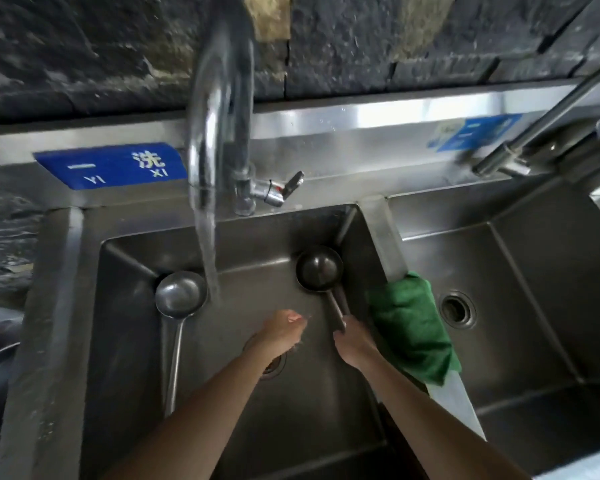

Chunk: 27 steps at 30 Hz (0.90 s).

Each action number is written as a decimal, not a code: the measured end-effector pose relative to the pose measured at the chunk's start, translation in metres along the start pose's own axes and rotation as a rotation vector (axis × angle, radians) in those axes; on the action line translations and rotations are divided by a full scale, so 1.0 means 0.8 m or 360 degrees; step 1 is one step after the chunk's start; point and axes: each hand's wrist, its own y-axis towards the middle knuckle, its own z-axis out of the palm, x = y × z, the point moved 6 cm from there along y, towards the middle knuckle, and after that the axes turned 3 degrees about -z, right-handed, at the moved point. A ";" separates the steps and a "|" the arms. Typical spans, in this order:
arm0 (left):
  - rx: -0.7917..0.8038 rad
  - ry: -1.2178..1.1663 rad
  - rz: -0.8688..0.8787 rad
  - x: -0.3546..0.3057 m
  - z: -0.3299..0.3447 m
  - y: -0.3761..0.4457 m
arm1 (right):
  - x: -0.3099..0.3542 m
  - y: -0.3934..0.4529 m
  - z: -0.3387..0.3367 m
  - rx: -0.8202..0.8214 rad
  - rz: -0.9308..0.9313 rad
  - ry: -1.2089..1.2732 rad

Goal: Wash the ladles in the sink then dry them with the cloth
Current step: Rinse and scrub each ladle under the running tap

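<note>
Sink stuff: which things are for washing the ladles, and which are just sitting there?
For the job:
- ladle, gripped by the right hand
- second ladle, leaning in the left corner
- running tap
- green cloth on the divider
- left hand, near the water

Just there:
- blue sign
- other basin
- second tap

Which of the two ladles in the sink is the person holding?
The darker ladle on the right, near the green cloth: the right hand grips its handle. The shiny ladle on the left lies untouched.
</note>
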 end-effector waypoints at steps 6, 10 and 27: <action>0.0163 -0.0291 -0.0234 0.027 0.098 0.021 | -0.037 0.000 0.021 -0.0043 -0.0055 0.0007; 0.0198 -0.0515 -0.0391 0.033 0.148 0.042 | -0.051 0.000 0.023 -0.0069 -0.0125 0.0124; 0.0247 -0.1097 -0.0648 0.051 0.139 0.031 | -0.032 -0.054 0.006 -0.0195 -0.0214 0.0092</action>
